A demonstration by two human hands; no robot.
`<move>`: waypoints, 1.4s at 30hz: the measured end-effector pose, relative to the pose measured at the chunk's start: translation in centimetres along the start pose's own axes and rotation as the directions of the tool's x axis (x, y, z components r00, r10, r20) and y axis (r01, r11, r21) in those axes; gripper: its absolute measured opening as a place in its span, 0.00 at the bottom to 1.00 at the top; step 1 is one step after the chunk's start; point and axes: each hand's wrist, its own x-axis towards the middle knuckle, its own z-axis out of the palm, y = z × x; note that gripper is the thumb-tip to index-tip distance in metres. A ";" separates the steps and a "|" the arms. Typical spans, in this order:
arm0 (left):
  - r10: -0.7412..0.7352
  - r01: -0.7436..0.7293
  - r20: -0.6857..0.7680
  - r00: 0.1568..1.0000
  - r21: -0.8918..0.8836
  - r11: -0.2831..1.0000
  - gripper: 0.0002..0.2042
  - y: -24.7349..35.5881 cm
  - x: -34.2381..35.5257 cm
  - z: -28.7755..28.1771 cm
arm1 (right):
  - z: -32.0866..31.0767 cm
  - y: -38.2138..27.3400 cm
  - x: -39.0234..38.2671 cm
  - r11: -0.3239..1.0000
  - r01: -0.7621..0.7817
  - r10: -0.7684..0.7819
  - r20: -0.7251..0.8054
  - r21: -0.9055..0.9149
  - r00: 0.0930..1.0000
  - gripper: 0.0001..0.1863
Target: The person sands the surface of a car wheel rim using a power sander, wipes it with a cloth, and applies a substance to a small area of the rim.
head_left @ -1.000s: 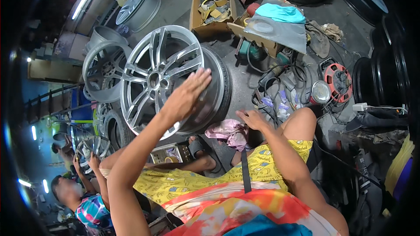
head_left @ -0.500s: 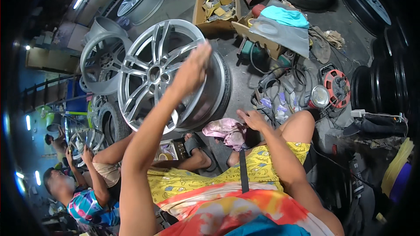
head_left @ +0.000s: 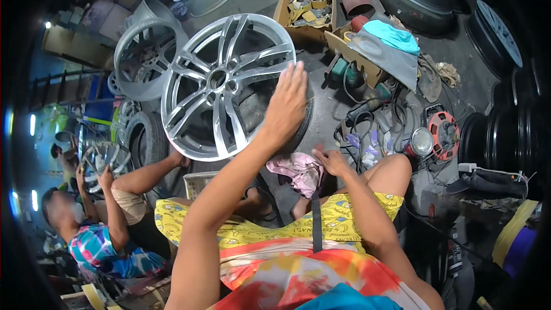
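Observation:
A silver multi-spoke alloy wheel (head_left: 221, 132) stands in front of me, its face tilted up, with a dark tyre partly showing beneath its right side. My left hand (head_left: 287, 103) is flat, fingers stretched out, at the wheel's right edge and covers part of it; whether the palm presses on it I cannot tell. Beside my right knee is my right hand (head_left: 333, 162), with its fingers apart and nothing visible in them. Just left of those fingers hangs a crumpled pink cloth (head_left: 298, 173), near a black strap.
A cardboard box (head_left: 281, 17) of sanding scraps sits beyond the wheel. Power tools, cables and a red cable reel (head_left: 443, 132) lie to the right. More rims (head_left: 123, 57) and a tyre (head_left: 143, 138) stand at left. A co-worker (head_left: 109, 224) sits at the left holding a rim.
My left hand has moved right and down, from over the spokes to the wheel's edge. The wheel's face now shows flatter, with less of its barrel visible. The view has shifted slightly.

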 end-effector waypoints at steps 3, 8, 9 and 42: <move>-0.011 0.006 -0.040 0.999 -0.106 0.994 0.35 1.2 -0.4 0.2 | -0.3 0.4 -1.2 1.000 -0.005 0.005 -0.049 0.000 0.999 0.42; -0.085 0.117 0.170 0.982 -0.189 0.975 0.40 2.2 -13.6 -6.5 | -0.4 -0.6 -1.2 1.000 0.010 -0.011 -0.083 -0.021 0.996 0.42; -0.095 0.127 0.170 0.981 -0.188 0.974 0.40 2.2 -14.0 -6.5 | -0.4 -0.7 -1.0 0.999 0.028 -0.032 -0.091 -0.043 0.995 0.42; -0.255 0.347 0.247 0.935 -0.788 0.509 0.13 5.8 -13.7 -11.2 | -8.8 -10.3 -12.6 0.637 0.394 -0.435 -0.113 0.663 0.893 0.11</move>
